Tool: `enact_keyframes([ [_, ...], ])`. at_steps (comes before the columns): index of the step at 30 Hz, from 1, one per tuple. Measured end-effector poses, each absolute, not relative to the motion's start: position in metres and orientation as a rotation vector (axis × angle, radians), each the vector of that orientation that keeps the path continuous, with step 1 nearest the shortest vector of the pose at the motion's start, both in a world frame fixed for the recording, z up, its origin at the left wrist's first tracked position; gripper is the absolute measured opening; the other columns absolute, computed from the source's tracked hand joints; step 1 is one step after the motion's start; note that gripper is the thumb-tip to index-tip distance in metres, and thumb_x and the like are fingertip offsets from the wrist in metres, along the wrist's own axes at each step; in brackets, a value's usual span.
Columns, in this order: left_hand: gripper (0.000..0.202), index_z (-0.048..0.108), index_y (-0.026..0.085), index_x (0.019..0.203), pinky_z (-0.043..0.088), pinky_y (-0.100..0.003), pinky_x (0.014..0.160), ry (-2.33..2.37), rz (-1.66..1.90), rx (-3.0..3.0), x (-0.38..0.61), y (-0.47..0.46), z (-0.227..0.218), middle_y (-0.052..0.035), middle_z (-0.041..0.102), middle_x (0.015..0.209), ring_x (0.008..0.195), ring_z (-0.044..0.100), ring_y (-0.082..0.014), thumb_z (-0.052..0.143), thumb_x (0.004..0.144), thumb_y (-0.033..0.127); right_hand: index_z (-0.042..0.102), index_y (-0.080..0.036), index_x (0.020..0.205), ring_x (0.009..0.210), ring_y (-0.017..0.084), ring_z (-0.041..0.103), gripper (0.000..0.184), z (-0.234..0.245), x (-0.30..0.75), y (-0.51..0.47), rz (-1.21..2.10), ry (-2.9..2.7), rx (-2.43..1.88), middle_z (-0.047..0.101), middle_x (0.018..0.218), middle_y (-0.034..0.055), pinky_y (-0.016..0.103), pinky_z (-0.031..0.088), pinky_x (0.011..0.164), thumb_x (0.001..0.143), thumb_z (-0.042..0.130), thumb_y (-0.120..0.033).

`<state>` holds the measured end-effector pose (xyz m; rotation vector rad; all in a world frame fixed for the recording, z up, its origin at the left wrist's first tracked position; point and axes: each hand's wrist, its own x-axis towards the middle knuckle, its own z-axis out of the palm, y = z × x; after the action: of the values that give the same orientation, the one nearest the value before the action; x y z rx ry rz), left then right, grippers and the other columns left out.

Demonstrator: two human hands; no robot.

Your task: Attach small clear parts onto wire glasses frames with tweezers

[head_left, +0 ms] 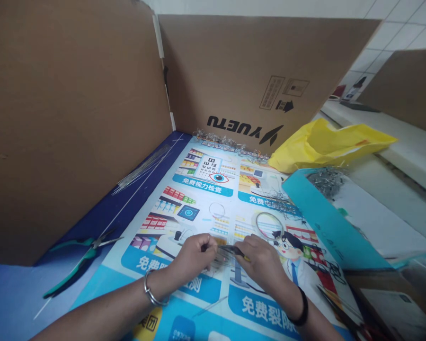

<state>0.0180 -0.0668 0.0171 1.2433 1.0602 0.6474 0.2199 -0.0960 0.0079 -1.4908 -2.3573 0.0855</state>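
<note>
My left hand is closed in a pinch near the front middle of the printed poster, on thin wire that shows blurred between the hands. My right hand is wrapped round small pliers with dark jaws and a bit of yellow on the handle. The jaws point left and reach close to the left fingertips; whether they grip the wire I cannot tell. A wire coil lies just beyond my right hand, and a thinner wire ring beyond my left.
Green-handled pliers lie open at left, near straight wires. Cardboard panels stand behind and left. At right are a yellow bag, a turquoise box with bent wire pieces, black loops and scissors.
</note>
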Motion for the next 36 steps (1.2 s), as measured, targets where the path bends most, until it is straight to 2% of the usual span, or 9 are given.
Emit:
enact_keyframes([
  [6, 0.014, 0.047, 0.016, 0.061, 0.037, -0.019, 0.043, 1.064, 0.638, 1.248, 0.018, -0.066, 0.022, 0.007, 0.042, 0.052, 0.041, 0.044, -0.0064, 0.053, 0.071, 0.024, 0.062, -0.02, 0.072, 0.069, 0.016, 0.053, 0.013, 0.007, 0.218, -0.096, 0.179, -2.346, -1.557, 0.058, 0.07, 0.0025, 0.024, 0.036, 0.06, 0.083, 0.056, -0.024],
  [15, 0.014, 0.048, 0.017, 0.062, 0.033, -0.018, 0.042, 1.027, 0.687, 1.097, 0.016, -0.064, 0.016, 0.0066, 0.044, 0.046, 0.04, 0.042, -0.0069, 0.051, 0.074, 0.023, 0.062, -0.019, 0.079, 0.074, 0.017, 0.054, 0.014, -0.001, 0.221, -0.094, 0.347, -2.17, -1.48, 0.058, 0.074, 0.0036, 0.026, 0.042, 0.065, 0.085, 0.054, -0.029],
  [27, 0.022, 0.047, 0.016, 0.062, 0.036, -0.019, 0.044, 0.973, 0.67, 0.953, 0.018, -0.069, 0.017, 0.0049, 0.047, 0.047, 0.041, 0.043, -0.0068, 0.055, 0.079, 0.029, 0.059, -0.017, 0.079, 0.071, 0.018, 0.051, 0.02, -0.003, 0.213, -0.096, 0.251, -2.053, -1.326, 0.056, 0.073, 0.0056, 0.029, 0.042, 0.062, 0.083, 0.058, -0.036],
  [36, 0.018, 0.05, 0.016, 0.064, 0.035, -0.018, 0.044, 0.918, 0.632, 0.912, 0.018, -0.071, 0.017, 0.0045, 0.047, 0.049, 0.041, 0.043, -0.0067, 0.056, 0.078, 0.025, 0.059, -0.017, 0.08, 0.072, 0.02, 0.051, 0.016, -0.003, 0.213, -0.095, 0.207, -2.041, -1.317, 0.056, 0.073, 0.0063, 0.031, 0.042, 0.063, 0.081, 0.061, -0.033],
])
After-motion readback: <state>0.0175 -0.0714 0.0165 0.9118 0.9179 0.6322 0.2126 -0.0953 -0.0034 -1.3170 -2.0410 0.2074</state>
